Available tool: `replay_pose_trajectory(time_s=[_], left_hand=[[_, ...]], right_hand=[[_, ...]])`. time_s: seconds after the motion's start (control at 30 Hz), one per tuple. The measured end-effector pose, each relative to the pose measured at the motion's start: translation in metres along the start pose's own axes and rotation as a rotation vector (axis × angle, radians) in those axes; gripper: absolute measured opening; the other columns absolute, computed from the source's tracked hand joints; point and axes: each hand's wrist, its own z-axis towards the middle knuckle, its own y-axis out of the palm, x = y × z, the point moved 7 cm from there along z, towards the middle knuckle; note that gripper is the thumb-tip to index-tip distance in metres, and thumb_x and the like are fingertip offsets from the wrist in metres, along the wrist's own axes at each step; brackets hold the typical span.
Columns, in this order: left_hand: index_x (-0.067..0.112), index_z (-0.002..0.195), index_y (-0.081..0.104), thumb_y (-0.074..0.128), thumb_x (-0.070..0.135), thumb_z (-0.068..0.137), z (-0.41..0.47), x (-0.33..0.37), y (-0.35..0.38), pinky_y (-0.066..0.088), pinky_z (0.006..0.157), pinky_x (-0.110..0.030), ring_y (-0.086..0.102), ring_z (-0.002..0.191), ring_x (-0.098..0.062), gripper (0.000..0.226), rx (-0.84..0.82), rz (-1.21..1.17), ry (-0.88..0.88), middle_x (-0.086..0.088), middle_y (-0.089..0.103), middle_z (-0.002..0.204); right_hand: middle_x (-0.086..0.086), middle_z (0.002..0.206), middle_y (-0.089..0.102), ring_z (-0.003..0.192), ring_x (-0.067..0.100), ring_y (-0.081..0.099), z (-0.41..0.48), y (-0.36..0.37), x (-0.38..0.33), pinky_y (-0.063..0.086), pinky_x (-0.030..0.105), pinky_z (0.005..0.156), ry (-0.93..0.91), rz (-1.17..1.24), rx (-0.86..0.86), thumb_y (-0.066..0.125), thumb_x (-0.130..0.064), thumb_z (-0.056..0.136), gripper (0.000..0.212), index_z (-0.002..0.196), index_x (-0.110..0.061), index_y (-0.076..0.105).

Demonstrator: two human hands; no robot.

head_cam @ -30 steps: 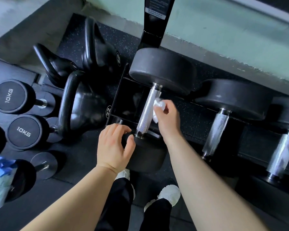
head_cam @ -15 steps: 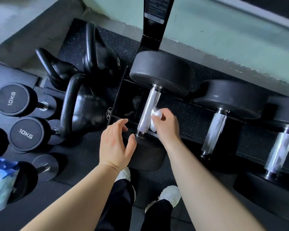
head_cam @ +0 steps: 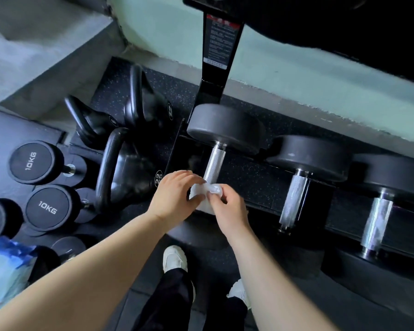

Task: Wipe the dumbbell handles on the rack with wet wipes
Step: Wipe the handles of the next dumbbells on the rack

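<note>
Wipe: I see a white, crumpled wet wipe at the near end of the knurled steel handle.
Grip: the left hand and right hand both pinch it.
Packet: blue-white pack, near left; its contents aren't visible to me.

Hidden and cut off
The near end of the dumbbell handle is covered by the wet wipe, itself largely hidden between the left grip and right grip. The upright's label at 12 o'clock is too blurred to be read. The blue pack at 8 o'clock is cut by the edge.
</note>
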Motion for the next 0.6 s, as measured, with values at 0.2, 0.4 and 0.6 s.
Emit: replay_pose_trajectory(time_s=[0.2,0.4,0.6], left_hand=[[0.023,0.061,0.039,0.064,0.015,0.080,0.007,-0.046,-0.006,0.031,0.065,-0.027,0.045,0.072,-0.020,0.032,0.057,-0.166,-0.387,0.009,0.043,0.065],[0.016,0.087,0.055,0.061,0.017,0.083,0.037,-0.065,0.007,0.033,0.054,-0.016,0.046,0.073,-0.016,0.008,0.076,-0.275,-0.472,0.009,0.048,0.069],[0.007,0.099,0.068,0.059,0.006,0.082,0.089,-0.043,0.033,0.034,0.060,-0.006,0.052,0.078,-0.007,0.020,0.133,-0.510,-0.444,0.004,0.058,0.082]], right_hand=[[-0.003,0.093,0.063,0.087,0.012,0.057,0.007,0.001,0.019,0.038,0.005,0.065,-0.009,-0.001,0.275,0.052,-0.027,0.089,0.019,0.098,-0.015,0.063],[0.005,0.068,0.062,0.063,0.006,0.039,-0.002,-0.004,0.020,0.027,0.021,0.060,-0.233,-0.154,0.670,0.034,-0.043,0.078,0.049,0.070,-0.003,0.062],[0.009,0.057,0.057,0.063,0.013,0.039,-0.002,-0.006,0.019,0.023,0.021,0.055,-0.338,-0.234,0.732,0.040,-0.028,0.082,0.036,0.060,-0.004,0.055]])
